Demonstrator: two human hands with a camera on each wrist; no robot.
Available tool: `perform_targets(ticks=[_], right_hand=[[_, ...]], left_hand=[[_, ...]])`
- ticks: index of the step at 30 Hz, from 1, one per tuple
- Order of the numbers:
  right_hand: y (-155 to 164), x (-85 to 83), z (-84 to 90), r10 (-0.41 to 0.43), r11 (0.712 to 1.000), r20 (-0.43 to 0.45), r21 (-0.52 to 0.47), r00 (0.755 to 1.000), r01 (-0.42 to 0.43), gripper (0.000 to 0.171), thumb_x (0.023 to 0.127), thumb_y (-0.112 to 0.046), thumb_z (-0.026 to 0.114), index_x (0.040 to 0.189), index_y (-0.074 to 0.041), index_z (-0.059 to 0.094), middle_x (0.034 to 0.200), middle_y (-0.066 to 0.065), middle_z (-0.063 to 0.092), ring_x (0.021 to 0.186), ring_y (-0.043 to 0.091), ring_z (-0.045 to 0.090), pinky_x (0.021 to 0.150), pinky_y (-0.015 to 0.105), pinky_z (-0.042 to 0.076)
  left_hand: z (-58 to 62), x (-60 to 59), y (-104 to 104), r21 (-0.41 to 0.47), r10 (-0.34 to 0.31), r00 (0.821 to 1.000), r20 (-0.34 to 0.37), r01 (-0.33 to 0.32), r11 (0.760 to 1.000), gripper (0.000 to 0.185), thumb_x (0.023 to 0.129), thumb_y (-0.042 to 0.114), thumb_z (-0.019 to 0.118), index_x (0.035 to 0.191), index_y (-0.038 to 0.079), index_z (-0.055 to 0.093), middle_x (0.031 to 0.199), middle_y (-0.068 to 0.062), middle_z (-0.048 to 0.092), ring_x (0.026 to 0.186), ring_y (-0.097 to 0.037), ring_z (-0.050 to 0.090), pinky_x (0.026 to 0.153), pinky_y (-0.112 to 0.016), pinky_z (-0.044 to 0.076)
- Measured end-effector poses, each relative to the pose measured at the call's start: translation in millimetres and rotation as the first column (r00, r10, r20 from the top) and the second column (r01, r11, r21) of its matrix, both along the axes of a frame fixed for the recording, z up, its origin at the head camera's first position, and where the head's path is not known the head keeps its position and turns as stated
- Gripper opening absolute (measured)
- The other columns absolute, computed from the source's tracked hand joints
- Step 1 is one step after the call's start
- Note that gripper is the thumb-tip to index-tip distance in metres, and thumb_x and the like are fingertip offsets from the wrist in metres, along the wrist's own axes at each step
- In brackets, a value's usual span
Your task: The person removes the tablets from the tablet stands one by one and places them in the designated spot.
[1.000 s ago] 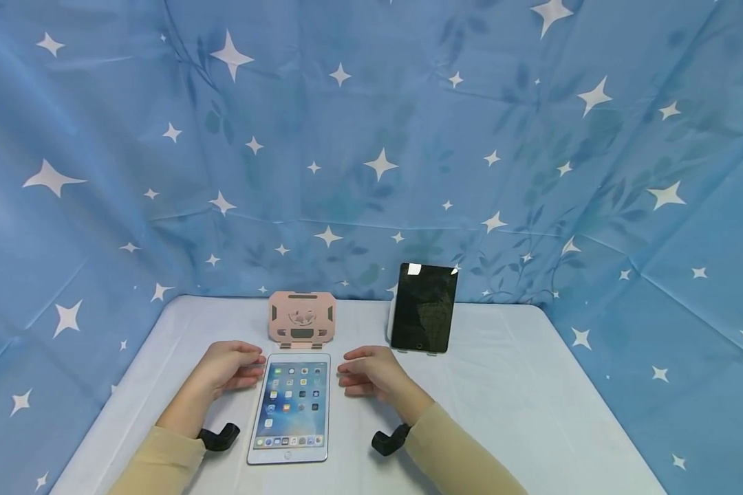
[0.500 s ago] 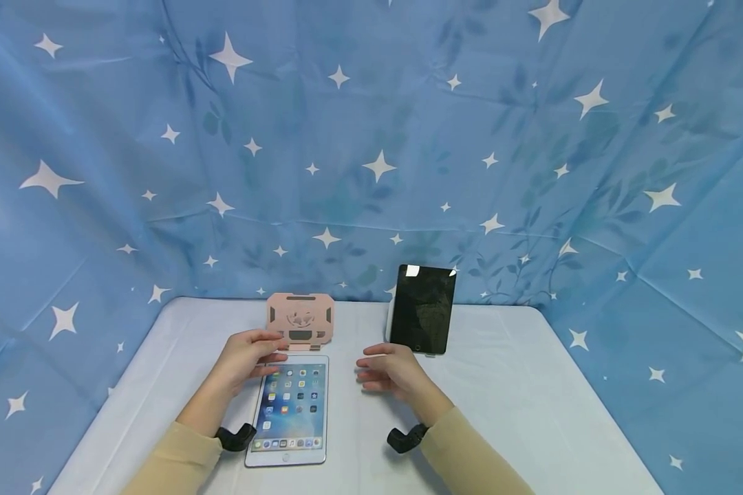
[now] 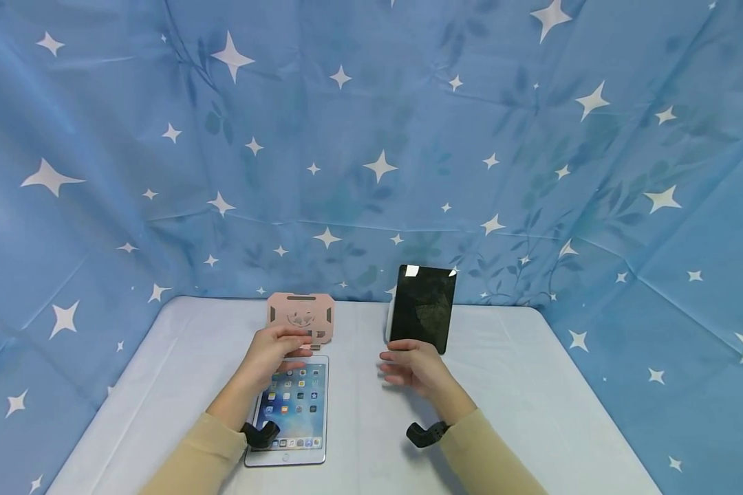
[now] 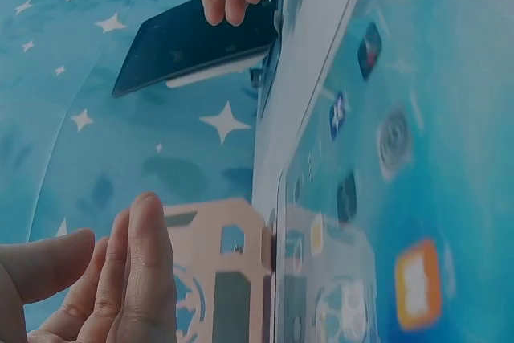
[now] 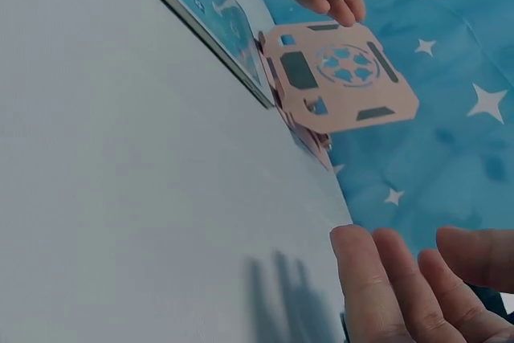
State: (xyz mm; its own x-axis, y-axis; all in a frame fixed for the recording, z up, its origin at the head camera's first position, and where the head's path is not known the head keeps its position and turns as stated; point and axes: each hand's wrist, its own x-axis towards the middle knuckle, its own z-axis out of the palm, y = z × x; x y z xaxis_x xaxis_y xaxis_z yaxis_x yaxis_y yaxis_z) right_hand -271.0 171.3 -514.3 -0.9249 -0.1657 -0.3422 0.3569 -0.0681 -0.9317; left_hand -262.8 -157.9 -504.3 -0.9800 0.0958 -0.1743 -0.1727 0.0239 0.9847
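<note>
A white tablet [image 3: 297, 412] with its screen lit and showing app icons lies flat on the table. Behind it stands a pink cut-out tablet stand [image 3: 300, 311], its plate raised. My left hand [image 3: 275, 354] hovers over the tablet's upper part, fingers fairly straight, and hides the lower part of the stand; it holds nothing. To the right, a dark-screened tablet [image 3: 424, 306] leans upright on a stand mostly hidden behind it. My right hand [image 3: 417, 368] is in front of its lower edge, fingers loosely extended, with nothing in them. In the right wrist view, its fingers [image 5: 361, 279] cast shadows on the cloth.
A white cloth [image 3: 520, 405] covers the table. Blue curtains [image 3: 371, 124] with white stars surround its back and sides. Black wrist cameras [image 3: 427, 434] are strapped at both wrists.
Both hands have moved right. The left has passed from beside the lit tablet to above its top; the right has moved off to the dark tablet. The tablets and the stand stay in place.
</note>
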Motion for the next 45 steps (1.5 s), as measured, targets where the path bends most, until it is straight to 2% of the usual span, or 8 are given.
perform_targets(ticks=[6,11,16,24,32,39,45], right_hand=[[18,-0.9,0.9,-0.033,0.999,0.003,0.010,0.999,0.033,0.045,0.103,-0.004,0.066,0.144,0.009,0.055,0.126,0.021,0.077,0.092,0.023,0.081,0.072,0.033,0.070],[34,-1.2,4.5,-0.060,0.998,0.012,0.023,0.998,0.059,0.045,0.104,-0.005,0.067,0.145,0.008,0.053,0.125,0.020,0.076,0.093,0.023,0.080,0.075,0.035,0.070],[53,-1.0,9.4,-0.090,0.995,0.021,0.053,0.996,0.089,0.047,0.105,-0.007,0.066,0.147,0.006,0.051,0.129,0.021,0.074,0.099,0.026,0.080,0.083,0.041,0.070],[81,-2.1,18.8,-0.147,0.985,0.022,0.096,0.989,0.144,0.048,0.107,-0.010,0.064,0.151,0.003,0.049,0.132,0.017,0.074,0.108,0.029,0.080,0.093,0.046,0.068],[102,-10.5,29.3,-0.162,0.976,-0.020,0.141,0.987,0.164,0.052,0.108,-0.014,0.066,0.154,0.001,0.048,0.140,0.017,0.070,0.107,0.024,0.080,0.091,0.042,0.069],[116,-19.9,35.3,-0.178,0.969,-0.043,0.163,0.983,0.183,0.054,0.109,-0.017,0.065,0.156,-0.002,0.047,0.156,0.023,0.059,0.118,0.029,0.078,0.091,0.040,0.068],[124,-30.4,36.2,-0.199,0.962,-0.085,0.171,0.976,0.211,0.049,0.108,-0.018,0.065,0.154,-0.006,0.050,0.150,0.017,0.066,0.113,0.022,0.079,0.091,0.038,0.069]], left_hand=[[0.0,-4.3,14,0.028,-0.014,1.000,-0.013,0.014,1.000,0.040,0.110,0.013,0.062,0.146,-0.003,0.061,0.140,-0.025,0.070,0.112,-0.033,0.079,0.084,-0.036,0.069],[0.3,-9.9,24,0.051,-0.010,1.000,-0.014,0.011,0.999,0.041,0.108,0.015,0.066,0.145,0.000,0.063,0.139,-0.025,0.071,0.108,-0.030,0.080,0.083,-0.036,0.069],[0.4,-14.9,33,0.069,-0.016,1.000,-0.013,0.017,0.997,0.038,0.108,0.012,0.064,0.144,0.001,0.064,0.138,-0.023,0.072,0.110,-0.031,0.079,0.085,-0.039,0.070],[3.8,-24.4,46,0.021,-0.072,0.997,-0.028,0.073,0.997,0.038,0.108,0.014,0.064,0.145,0.004,0.064,0.139,-0.017,0.073,0.113,-0.031,0.079,0.085,-0.040,0.070],[12.3,-37.4,57,0.028,-0.095,0.995,-0.010,0.095,0.995,0.036,0.108,0.019,0.066,0.144,0.012,0.065,0.141,-0.009,0.073,0.116,-0.025,0.078,0.089,-0.040,0.069],[19.6,-49.3,69,0.045,-0.123,0.992,0.010,0.122,0.991,0.036,0.108,0.020,0.066,0.143,0.015,0.066,0.141,-0.007,0.073,0.117,-0.023,0.078,0.092,-0.040,0.069],[21.4,-58.8,76,0.066,-0.150,0.988,-0.017,0.151,0.986,0.041,0.109,0.018,0.063,0.149,0.012,0.061,0.147,-0.011,0.069,0.124,-0.027,0.075,0.095,-0.042,0.068]])
